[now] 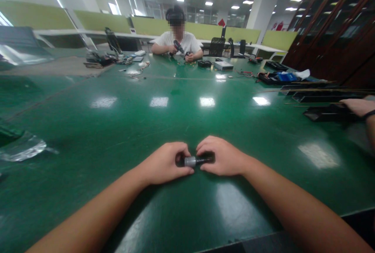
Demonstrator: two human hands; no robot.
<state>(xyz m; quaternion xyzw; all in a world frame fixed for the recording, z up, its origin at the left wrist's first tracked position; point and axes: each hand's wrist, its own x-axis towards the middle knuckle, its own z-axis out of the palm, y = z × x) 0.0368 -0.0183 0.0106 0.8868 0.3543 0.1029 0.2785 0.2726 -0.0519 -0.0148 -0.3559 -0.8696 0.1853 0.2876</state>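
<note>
A small dark cylindrical object with a grey band (190, 162) lies sideways between my hands, low over the green tabletop (175, 124). Its exact kind is not clear; it looks like a small bottle or torch. My left hand (170, 163) curls round the wider left end, thumb below and fingers above. Round the narrower dark right end, my right hand (222, 157) is closed in a similar way. The fingers partly hide both ends. A short stretch in the middle, with the grey band, shows between the hands.
Across the table a person (181, 42) holds a power drill (178, 46). At the right, another person's hand (359, 106) touches a black channel-shaped piece (322, 112). Clear plastic (25, 147) lies at the left. A tool bag (278, 77) sits at the far right.
</note>
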